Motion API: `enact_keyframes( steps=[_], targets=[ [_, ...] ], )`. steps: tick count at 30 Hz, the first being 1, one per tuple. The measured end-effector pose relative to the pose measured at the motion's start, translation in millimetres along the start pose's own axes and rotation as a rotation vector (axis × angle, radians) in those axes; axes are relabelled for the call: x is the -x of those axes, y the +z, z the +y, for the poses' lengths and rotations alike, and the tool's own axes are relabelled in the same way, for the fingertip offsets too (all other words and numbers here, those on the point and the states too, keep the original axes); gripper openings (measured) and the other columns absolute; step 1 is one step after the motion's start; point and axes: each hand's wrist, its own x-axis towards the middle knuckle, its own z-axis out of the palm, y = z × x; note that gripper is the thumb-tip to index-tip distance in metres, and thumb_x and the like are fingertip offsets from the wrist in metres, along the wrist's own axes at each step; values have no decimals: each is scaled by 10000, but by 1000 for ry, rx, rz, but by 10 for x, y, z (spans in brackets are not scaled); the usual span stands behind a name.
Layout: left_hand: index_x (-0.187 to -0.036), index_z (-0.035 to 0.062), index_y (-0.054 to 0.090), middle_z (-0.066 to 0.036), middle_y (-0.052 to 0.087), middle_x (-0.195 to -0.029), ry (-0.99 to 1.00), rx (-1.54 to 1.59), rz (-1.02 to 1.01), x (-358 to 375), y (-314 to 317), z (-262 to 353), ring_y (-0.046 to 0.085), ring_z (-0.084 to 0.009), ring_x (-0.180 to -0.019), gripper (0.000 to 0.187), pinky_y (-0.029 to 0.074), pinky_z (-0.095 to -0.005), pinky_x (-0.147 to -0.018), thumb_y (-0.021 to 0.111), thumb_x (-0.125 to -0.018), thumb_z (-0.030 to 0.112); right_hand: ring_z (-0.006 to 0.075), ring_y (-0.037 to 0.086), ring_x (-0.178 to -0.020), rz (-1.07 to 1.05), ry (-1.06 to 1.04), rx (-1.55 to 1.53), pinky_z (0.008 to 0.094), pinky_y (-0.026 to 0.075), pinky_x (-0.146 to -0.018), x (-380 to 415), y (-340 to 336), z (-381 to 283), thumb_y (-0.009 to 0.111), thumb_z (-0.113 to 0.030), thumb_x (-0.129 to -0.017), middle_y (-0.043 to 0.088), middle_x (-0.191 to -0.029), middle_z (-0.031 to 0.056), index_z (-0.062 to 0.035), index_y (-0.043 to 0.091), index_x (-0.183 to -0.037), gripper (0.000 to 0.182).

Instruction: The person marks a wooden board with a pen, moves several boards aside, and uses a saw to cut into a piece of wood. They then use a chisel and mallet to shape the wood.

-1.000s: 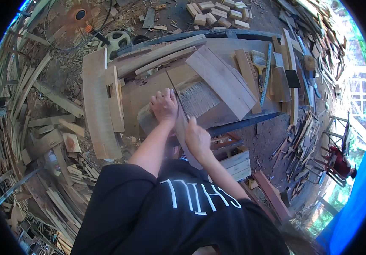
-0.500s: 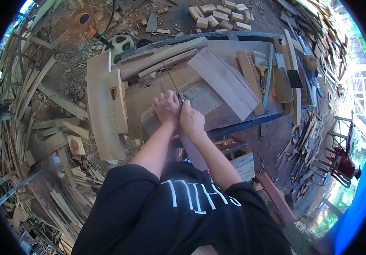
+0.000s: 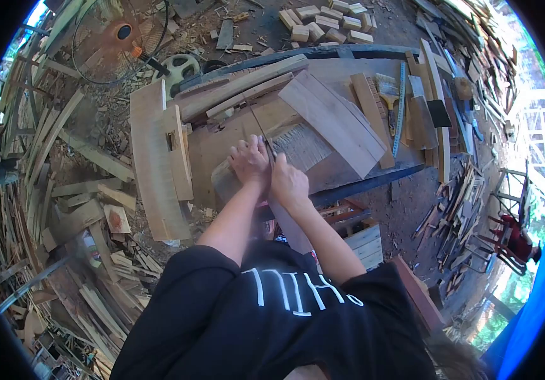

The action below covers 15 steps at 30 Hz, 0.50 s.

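My right hand is closed around the handle of a handsaw, the handle mostly hidden in my fist. The thin dark saw blade, seen nearly edge-on, runs from my hands toward the far side of the bench. Just left of the blade, my left hand presses on a wooden board with bent fingers gripping it. Right of the blade, this slotted wooden board shows many narrow parallel cuts. Its part under my hands is hidden. A wide pale plank lies just beyond it.
The workbench holds long wood strips, a paintbrush and a blue ruler. A fan stands at far left. Stacked wood blocks lie beyond the bench. Scrap wood covers the floor. A seated person is at far right.
My right hand and the saw have shifted slightly toward me and to the right. My left hand stays in nearly the same spot on the board. The view has turned slightly.
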Motion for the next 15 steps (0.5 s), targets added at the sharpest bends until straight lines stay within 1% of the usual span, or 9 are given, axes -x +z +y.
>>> enact_keyframes(
  steps=[3,5,6,10,11,13,15],
  targets=[
    [-911,159,620,-96,608,-875,8,-19,-34,-6,21,-11,578,-322,-855,241,433,-483,-733,489,-957,356,421,663,-670,-40,37,18,532,515,-597,591,-240,95,461,-220,-949,647,-694,237,-45,452,-937,176],
    [-910,157,617,-98,608,-878,4,-1,-39,-39,-8,24,577,-323,-861,246,433,-484,-735,485,-960,359,421,663,-674,-140,113,65,537,512,-598,821,-274,145,450,-209,-952,648,-699,240,-44,448,-944,165],
    [-909,156,614,-100,609,-881,10,8,-44,-5,-32,0,576,-325,-866,250,433,-484,-736,482,-962,361,419,662,-672,-128,96,32,535,511,-596,751,-309,110,459,-192,-943,647,-697,242,-43,449,-946,149],
    [-901,151,606,-102,608,-880,1,3,-21,-18,-15,4,577,-325,-871,254,433,-487,-737,483,-962,364,425,658,-664,-2,7,1,540,506,-595,-34,-31,-29,458,-172,-932,645,-690,242,-40,448,-953,134],
    [-896,150,603,-101,608,-882,-4,8,-36,-20,-48,20,578,-324,-873,255,432,-488,-740,483,-962,365,426,657,-660,34,-22,2,540,505,-594,-119,13,-43,458,-167,-928,645,-688,242,-37,448,-956,133],
    [-891,149,601,-100,609,-884,2,19,-58,2,-47,-1,579,-322,-875,256,431,-489,-743,484,-961,365,428,657,-663,8,-14,-17,541,505,-595,105,-76,-2,456,-168,-927,646,-691,243,-35,449,-955,136],
    [-892,152,601,-95,612,-889,1,16,-29,8,34,-20,579,-320,-877,259,427,-488,-751,479,-962,369,429,657,-665,-17,-1,-22,542,505,-595,439,-228,53,454,-169,-927,647,-694,244,-34,449,-954,138]
  ],
)
